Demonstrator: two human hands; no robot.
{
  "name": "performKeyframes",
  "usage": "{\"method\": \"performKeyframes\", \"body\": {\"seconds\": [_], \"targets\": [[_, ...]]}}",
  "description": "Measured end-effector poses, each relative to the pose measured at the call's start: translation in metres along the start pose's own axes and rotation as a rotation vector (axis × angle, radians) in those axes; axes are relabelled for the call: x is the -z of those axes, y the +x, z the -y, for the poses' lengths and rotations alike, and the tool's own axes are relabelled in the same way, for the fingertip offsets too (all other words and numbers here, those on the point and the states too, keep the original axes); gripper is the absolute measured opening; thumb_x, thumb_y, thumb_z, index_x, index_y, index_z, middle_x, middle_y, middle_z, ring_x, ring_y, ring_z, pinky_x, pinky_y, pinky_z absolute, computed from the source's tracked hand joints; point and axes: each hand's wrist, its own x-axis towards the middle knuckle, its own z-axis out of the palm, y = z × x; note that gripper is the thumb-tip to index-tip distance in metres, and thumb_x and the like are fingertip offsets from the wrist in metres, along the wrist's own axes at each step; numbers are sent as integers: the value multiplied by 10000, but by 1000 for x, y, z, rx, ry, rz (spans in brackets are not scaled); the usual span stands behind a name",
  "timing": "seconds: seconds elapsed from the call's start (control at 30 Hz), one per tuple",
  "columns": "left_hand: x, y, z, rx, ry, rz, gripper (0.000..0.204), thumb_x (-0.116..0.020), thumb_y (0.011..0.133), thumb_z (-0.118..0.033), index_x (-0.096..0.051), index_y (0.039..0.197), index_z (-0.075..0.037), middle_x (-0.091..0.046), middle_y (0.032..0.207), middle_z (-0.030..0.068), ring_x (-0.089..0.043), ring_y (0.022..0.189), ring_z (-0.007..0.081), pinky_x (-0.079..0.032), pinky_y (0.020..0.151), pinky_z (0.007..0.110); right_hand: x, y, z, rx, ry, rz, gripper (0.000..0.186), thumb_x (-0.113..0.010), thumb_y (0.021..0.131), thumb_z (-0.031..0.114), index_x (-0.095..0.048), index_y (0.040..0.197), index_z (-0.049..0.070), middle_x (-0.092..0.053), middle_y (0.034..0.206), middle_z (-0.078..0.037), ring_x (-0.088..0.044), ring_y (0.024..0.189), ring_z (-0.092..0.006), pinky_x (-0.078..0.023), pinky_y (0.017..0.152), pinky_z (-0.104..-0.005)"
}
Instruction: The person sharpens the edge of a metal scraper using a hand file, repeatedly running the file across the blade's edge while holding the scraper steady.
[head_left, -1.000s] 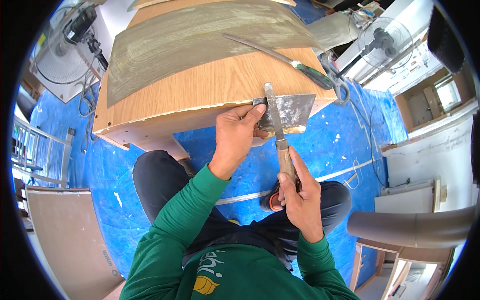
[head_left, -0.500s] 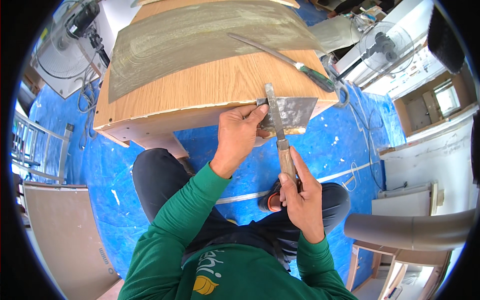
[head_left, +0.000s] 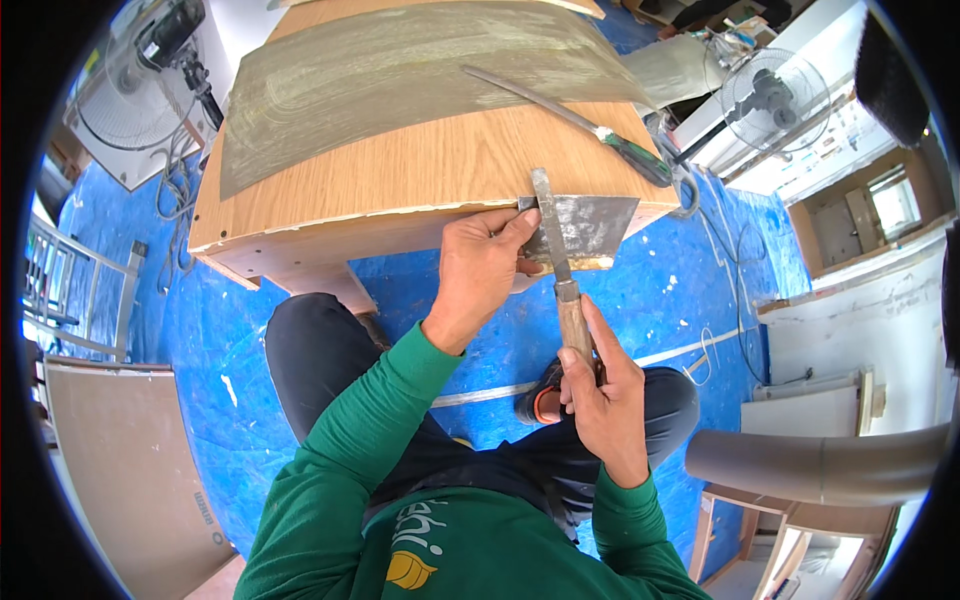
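A: Where's the metal plate (head_left: 592, 228)?
B: At the bench's near edge, close to its near right corner, with a yellowish strip along its lower side. Whether it touches the bench (head_left: 400, 175), I can't tell.

A: And the 2 hands?
B: The left hand (head_left: 475, 265) pinches the plate's left end between thumb and fingers. The right hand (head_left: 605, 400) is wrapped round the wooden handle of a flat metal tool (head_left: 552, 232), forefinger stretched along it.

A: How does that tool sit?
B: Its blade crosses in front of the plate's left part, tip pointing toward the bench top.

A: Anything lying on the bench?
B: A green-and-black-handled tool (head_left: 570, 117) slants there, handle toward the right edge. Its tip overlaps a grey-green sheet (head_left: 420, 90) that spans the top from left edge to right.

A: Below?
B: Blue sheeting (head_left: 240, 340) on the floor.
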Motion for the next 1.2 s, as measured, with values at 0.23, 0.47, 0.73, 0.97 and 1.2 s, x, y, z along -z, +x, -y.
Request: {"method": "performKeyframes", "body": {"seconds": [0.23, 0.47, 0.73, 0.97, 1.2], "targets": [[2, 2, 2, -7, 6, 8, 293, -735, 1077, -206, -806, 1050, 77, -723, 860, 57, -646, 713, 103, -639, 623, 295, 4, 0, 16, -56, -96, 27, 551, -652, 1086, 105, -522, 1613, 11, -762, 1159, -215, -738, 928, -243, -589, 858, -407], [0, -3, 3, -30, 97, -34, 306, -722, 1084, -197, -800, 1114, 98, -774, 953, 98, -716, 787, 134, -657, 663, 295, 4, -7, 27, 213, -306, -51, 560, -658, 1075, 97, -518, 1612, 24, -732, 1093, -237, -734, 893, -378, -581, 814, -453], [2, 7, 15, -97, -25, -7, 239, -728, 1064, -133, -809, 1130, 82, -797, 958, 90, -712, 788, 112, -646, 649, 296, -8, 68, 34, 541, -404, -157, 566, -685, 1036, 74, -541, 1581, 11, -731, 1048, -234, -720, 870, -398, -578, 768, -461], [1, -1, 3, -39, -27, 50, 241, -757, 1057, -184, -786, 1050, 55, -632, 786, 7, -606, 683, 89, -627, 613, 302, 20, 20, -4, 94, 47, -414, 402, -780, 1031, 147, -639, 1380, 7, -736, 902, -91, -664, 741, -142, -551, 674, -345], [4, -5, -3, 56, -141, 140, 206, -779, 1043, -196, -768, 1020, 9, -630, 768, -10, -585, 666, 81, -581, 556, 290, 38, 35, -39, 183, 342, -509, 265, -821, 1000, 87, -660, 1199, 17, -739, 1028, -62, -652, 885, -94, -557, 786, -292]]}}
